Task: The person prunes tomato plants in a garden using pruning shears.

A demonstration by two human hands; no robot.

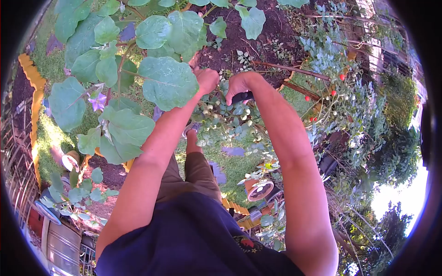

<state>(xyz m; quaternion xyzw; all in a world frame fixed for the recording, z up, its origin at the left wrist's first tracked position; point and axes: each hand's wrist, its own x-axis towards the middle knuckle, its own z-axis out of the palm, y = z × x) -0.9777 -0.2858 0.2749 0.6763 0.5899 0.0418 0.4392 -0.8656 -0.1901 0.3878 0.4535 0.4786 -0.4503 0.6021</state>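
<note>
My left hand (207, 80) is closed among the stems at the upper middle, beside a broad green leaf (168, 83); what its fingers hold, if anything, is hidden. Just to its right, my right hand (240, 87) wraps round a black handle (242, 97). The tool's working end cannot be made out. Below and around the hands are thin stems with small pale green fruits (210, 107). Dark soil (230, 34) lies beyond both hands.
A leafy plant with a purple flower (97, 101) fills the upper left. Red fruits (333, 93) hang on vines at the right, near a brown stake (294, 70). A terracotta pot (252, 191) stands lower down. Yellow edging (34, 96) runs along the left.
</note>
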